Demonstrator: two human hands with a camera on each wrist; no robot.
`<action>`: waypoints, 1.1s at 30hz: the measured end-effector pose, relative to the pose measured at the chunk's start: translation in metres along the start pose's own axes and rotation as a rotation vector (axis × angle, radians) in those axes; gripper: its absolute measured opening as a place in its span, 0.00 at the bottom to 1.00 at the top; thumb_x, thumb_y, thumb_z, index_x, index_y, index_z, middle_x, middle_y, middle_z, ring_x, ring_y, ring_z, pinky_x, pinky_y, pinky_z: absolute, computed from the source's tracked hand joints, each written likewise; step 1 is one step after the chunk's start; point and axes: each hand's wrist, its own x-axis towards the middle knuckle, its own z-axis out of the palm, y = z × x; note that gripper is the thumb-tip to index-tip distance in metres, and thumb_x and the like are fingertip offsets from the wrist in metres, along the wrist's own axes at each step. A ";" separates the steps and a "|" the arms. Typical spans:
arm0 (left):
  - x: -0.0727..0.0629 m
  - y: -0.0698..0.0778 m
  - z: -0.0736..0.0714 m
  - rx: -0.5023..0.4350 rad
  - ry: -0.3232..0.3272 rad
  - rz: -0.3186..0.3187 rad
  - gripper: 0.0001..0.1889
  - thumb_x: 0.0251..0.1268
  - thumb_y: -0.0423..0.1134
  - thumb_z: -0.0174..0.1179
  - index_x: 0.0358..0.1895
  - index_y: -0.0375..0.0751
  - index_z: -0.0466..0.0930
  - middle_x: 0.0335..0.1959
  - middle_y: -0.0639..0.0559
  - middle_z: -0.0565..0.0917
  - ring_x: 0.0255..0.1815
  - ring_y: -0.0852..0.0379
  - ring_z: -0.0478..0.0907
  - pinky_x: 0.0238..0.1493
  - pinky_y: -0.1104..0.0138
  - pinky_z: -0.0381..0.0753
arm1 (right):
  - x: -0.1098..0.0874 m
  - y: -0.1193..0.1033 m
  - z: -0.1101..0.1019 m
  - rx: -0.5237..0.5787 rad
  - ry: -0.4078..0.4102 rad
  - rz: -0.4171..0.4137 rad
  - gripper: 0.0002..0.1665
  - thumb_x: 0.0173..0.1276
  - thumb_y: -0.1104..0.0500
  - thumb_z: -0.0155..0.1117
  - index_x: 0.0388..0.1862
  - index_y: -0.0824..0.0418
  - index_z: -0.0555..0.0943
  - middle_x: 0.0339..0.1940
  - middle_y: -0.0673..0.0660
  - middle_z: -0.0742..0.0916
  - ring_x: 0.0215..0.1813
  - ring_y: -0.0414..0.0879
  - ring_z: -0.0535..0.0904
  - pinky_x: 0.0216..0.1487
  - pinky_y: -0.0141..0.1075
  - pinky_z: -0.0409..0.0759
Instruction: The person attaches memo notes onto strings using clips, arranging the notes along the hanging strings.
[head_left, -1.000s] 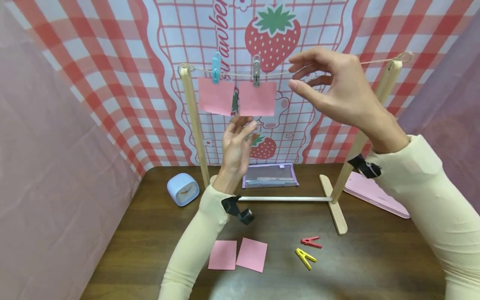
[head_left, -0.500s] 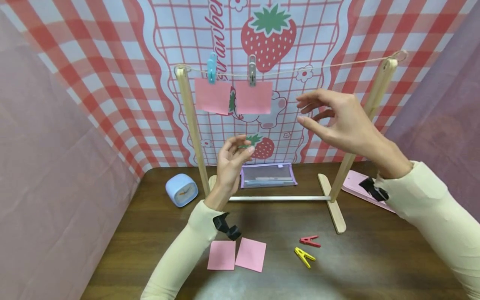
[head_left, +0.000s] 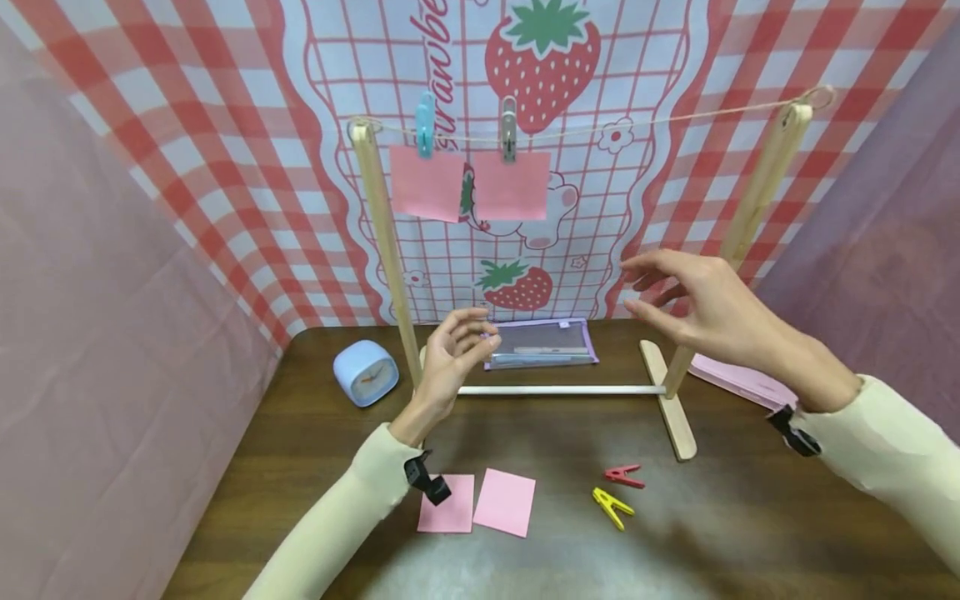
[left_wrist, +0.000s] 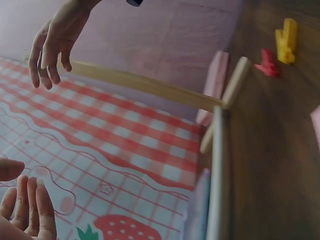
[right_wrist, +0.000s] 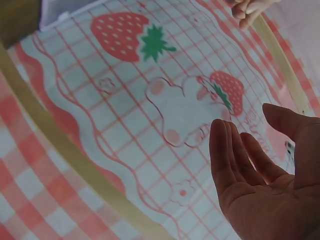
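Both hands are free: left hand (head_left: 452, 358) in front of the wooden stand (head_left: 765, 183) on its left side, right hand (head_left: 705, 300) in front of it on the right, fingers loosely curved, holding nothing. Up on the stand's string (head_left: 697, 115), toward its left end, a blue clothespin (head_left: 425, 125) and a gray clothespin (head_left: 509, 132) each hold one note, left hanging note (head_left: 427, 185) and right hanging note (head_left: 512, 187).

My worry is those two: each pin only nips the top edge, so a bumped string could probably shake one loose. The left one already hangs a bit crooked. Pulling hard on the string might also tip the stand, since its feet look narrow.

On the table in front of the stand are the left table note (head_left: 461, 512) and right table note (head_left: 505, 502), with a red clothespin (head_left: 625, 476) and yellow clothespin (head_left: 614, 507) to their right. The left wrist camera (head_left: 427, 478) blocks part of the left table note, and might snag something on a low reach.

Otherwise: alarm clock (head_left: 366, 373) left of the stand, zip pouch (head_left: 540, 343) behind its crossbar (head_left: 562, 390), pink case (head_left: 742, 381) off right, partly hidden by the right arm.
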 end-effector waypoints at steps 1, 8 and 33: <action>-0.003 -0.002 -0.003 0.020 -0.011 -0.011 0.23 0.68 0.26 0.63 0.65 0.30 0.72 0.45 0.54 0.86 0.41 0.62 0.83 0.42 0.69 0.88 | -0.004 0.001 0.003 -0.002 -0.004 -0.003 0.25 0.64 0.61 0.78 0.60 0.58 0.83 0.49 0.52 0.91 0.42 0.42 0.90 0.43 0.29 0.89; -0.028 -0.014 -0.016 0.173 -0.121 -0.076 0.24 0.68 0.27 0.66 0.65 0.33 0.73 0.49 0.29 0.84 0.40 0.61 0.85 0.40 0.67 0.89 | -0.035 0.011 0.020 0.019 -0.015 -0.019 0.24 0.61 0.63 0.79 0.56 0.58 0.84 0.45 0.50 0.92 0.38 0.36 0.88 0.41 0.25 0.86; -0.094 -0.041 -0.027 0.785 -0.465 -0.106 0.28 0.57 0.37 0.77 0.61 0.36 0.80 0.55 0.39 0.85 0.54 0.40 0.83 0.56 0.51 0.88 | -0.123 0.046 0.095 0.158 -0.137 0.103 0.20 0.64 0.64 0.76 0.54 0.58 0.84 0.43 0.48 0.92 0.44 0.38 0.87 0.37 0.34 0.89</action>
